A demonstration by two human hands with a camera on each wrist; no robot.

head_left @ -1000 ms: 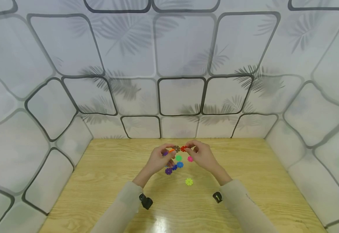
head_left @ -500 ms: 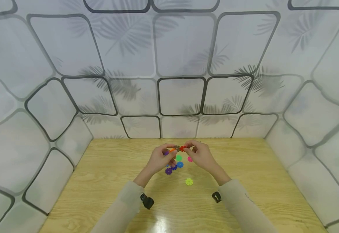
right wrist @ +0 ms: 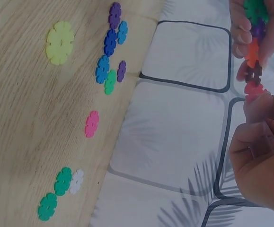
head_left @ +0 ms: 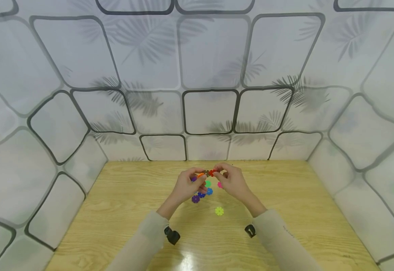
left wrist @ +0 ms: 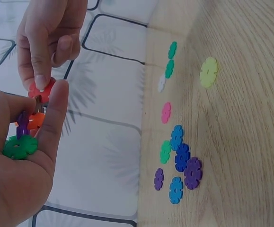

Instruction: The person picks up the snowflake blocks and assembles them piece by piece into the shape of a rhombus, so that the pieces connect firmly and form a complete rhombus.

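Observation:
Over the far part of the table, both hands meet at a short chain of notched, flower-shaped plastic discs. My left hand [head_left: 187, 185] grips the chain, with a green disc [left wrist: 20, 147] against the palm. From there run a purple disc [left wrist: 22, 124], an orange disc [right wrist: 253, 52] and a brown disc [right wrist: 253, 73]. A red disc [right wrist: 254, 90] is pinched between thumb and fingertips of my right hand [head_left: 232, 183], its edge right at the brown disc. Fingers partly hide the orange and red discs in the head view.
Loose discs lie on the wooden table [head_left: 132, 210]: a yellow one [head_left: 219, 211] nearest me, a pink one [right wrist: 92, 124], a white one [right wrist: 76, 181] beside two green ones, and several blue, purple and green ones grouped at left. A patterned fabric wall [head_left: 210, 113] rises behind.
The right hand has moved slightly left with the red disc, and the left hand slightly right. The gap between the red and brown discs has closed.

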